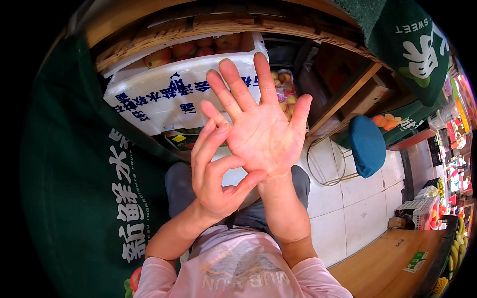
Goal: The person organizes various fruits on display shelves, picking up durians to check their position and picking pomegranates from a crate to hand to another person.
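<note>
My right hand (263,126) is raised in front of me, palm facing me, with its fingers spread and nothing in it. Against the little-finger side of that palm is my left hand (211,171), its fingers curled. Thumb and forefinger come together in a pinch by the heel of the right palm, near the wrist. Whether anything tiny sits between those fingertips cannot be made out. Beyond both hands stands a white foam box (149,94) with blue lettering, holding red and yellow round fruit (184,49).
Wooden slatted shelving (218,22) runs above the box. Bagged fruit (285,94) lies to its right. A stool with a blue seat (366,146) stands on the tiled floor (328,208). Dark green cloth (74,164) hangs at left. A wooden board (387,258) and bananas (456,253) are lower right.
</note>
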Motion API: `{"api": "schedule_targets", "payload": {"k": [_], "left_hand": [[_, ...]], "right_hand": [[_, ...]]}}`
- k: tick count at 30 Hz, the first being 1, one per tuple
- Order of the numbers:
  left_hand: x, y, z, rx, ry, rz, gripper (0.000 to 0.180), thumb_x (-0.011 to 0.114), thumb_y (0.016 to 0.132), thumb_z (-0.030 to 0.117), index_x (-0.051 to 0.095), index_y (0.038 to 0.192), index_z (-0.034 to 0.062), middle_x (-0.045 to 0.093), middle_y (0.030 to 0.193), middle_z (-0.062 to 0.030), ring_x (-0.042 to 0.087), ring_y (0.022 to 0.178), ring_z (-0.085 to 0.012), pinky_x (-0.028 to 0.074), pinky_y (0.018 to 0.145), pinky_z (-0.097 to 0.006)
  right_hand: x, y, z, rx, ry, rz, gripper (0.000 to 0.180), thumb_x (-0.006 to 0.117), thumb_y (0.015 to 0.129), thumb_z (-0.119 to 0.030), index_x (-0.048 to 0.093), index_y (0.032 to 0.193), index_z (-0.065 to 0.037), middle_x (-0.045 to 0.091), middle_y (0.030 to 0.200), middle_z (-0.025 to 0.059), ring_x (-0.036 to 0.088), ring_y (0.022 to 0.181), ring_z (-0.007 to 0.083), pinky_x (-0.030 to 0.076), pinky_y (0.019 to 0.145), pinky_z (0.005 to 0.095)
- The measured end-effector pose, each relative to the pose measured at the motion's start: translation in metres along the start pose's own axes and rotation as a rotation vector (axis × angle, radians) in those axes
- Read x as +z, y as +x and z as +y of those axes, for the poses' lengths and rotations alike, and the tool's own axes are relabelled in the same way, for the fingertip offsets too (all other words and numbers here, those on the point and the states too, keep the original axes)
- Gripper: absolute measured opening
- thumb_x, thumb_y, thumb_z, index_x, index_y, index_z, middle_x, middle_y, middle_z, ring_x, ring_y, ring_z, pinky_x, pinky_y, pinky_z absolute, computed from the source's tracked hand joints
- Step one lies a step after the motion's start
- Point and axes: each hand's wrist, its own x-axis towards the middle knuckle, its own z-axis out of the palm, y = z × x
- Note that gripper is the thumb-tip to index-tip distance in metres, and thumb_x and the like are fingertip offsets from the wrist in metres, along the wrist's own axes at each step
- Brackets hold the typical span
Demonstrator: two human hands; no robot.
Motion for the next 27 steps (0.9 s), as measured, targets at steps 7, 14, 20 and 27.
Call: {"api": "schedule_targets", "payload": {"k": [7, 14, 20, 27], "left_hand": [[0.000, -0.003, -0.003, -0.040, -0.057, -0.011, 0.046, 0.093, 0.072, 0.019, 0.058, 0.098, 0.0039, 0.051, 0.143, -0.0230, 0.043, 0.140, -0.0459, 0.037, 0.114, -0.055], [-0.002, -0.001, -0.005, -0.006, -0.005, -0.038, 0.040, 0.092, 0.072, 0.020, 0.066, 0.097, 0.0043, 0.052, 0.142, -0.0227, 0.046, 0.138, -0.0455, 0.041, 0.111, -0.054], [-0.001, -0.002, -0.010, 0.013, -0.039, -0.035, 0.038, 0.091, 0.074, 0.023, 0.066, 0.093, 0.0038, 0.053, 0.141, -0.0226, 0.049, 0.135, -0.0457, 0.043, 0.110, -0.054], [0.003, 0.000, -0.010, -0.020, -0.030, 0.001, 0.035, 0.092, 0.071, 0.024, 0.070, 0.092, 0.0055, 0.057, 0.136, -0.0199, 0.054, 0.131, -0.0432, 0.049, 0.105, -0.049]], "right_hand": [[-0.005, 0.001, 0.002, -0.008, 0.049, 0.057, 0.090, 0.033, 0.095, -0.077, 0.018, 0.163, -0.019, 0.013, 0.166, 0.0269, 0.005, 0.155, 0.0422, 0.008, 0.124, 0.0584], [-0.008, 0.003, 0.002, -0.016, 0.019, 0.042, 0.086, 0.035, 0.098, -0.071, 0.017, 0.163, -0.018, 0.011, 0.167, 0.0232, -0.001, 0.156, 0.0415, 0.002, 0.124, 0.0596], [-0.008, 0.004, 0.002, -0.037, 0.023, 0.077, 0.092, 0.032, 0.094, -0.079, 0.021, 0.162, -0.018, 0.016, 0.165, 0.0287, 0.008, 0.155, 0.0421, 0.012, 0.124, 0.0583], [-0.008, 0.006, 0.000, -0.041, 0.013, 0.115, 0.092, 0.032, 0.094, -0.079, 0.022, 0.162, -0.018, 0.017, 0.164, 0.0287, 0.009, 0.154, 0.0421, 0.012, 0.124, 0.0586]]}}
